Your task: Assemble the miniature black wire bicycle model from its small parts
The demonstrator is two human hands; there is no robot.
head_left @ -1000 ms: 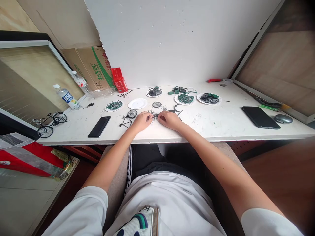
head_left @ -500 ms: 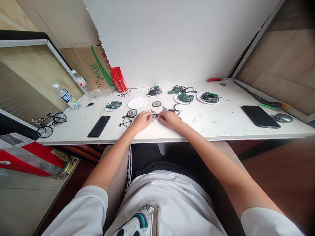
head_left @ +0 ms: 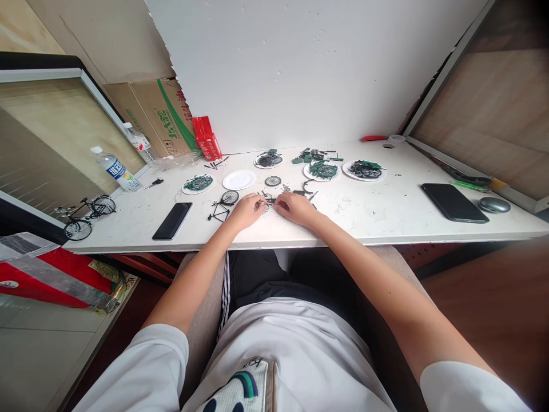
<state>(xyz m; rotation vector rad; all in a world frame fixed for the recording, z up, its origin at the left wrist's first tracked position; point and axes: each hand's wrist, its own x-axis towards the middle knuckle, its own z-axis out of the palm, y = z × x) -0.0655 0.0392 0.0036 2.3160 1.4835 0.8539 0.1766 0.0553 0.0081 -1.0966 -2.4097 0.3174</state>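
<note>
Near the table's front middle, my left hand [head_left: 249, 210] is closed in a pinch, its fingertips curled around something too small to name. Close beside it, my right hand [head_left: 295, 207] is closed as well, thumb and fingers together on something I cannot make out. Between and just behind the hands lie thin dark model parts [head_left: 270, 200], partly covered by the fingers. To the left of my left hand rests a black toy bicycle frame [head_left: 219, 213] with a spoked wheel [head_left: 230, 198] at its end. A loose wheel [head_left: 273, 181] lies behind the hands.
Paper plates with green and black parts [head_left: 322, 170] stand across the back, beside an empty white plate [head_left: 239, 179]. A phone [head_left: 172, 221] and an assembled toy bicycle [head_left: 88, 214] are on the left. Another phone [head_left: 454, 203] and a mouse [head_left: 494, 205] lie right.
</note>
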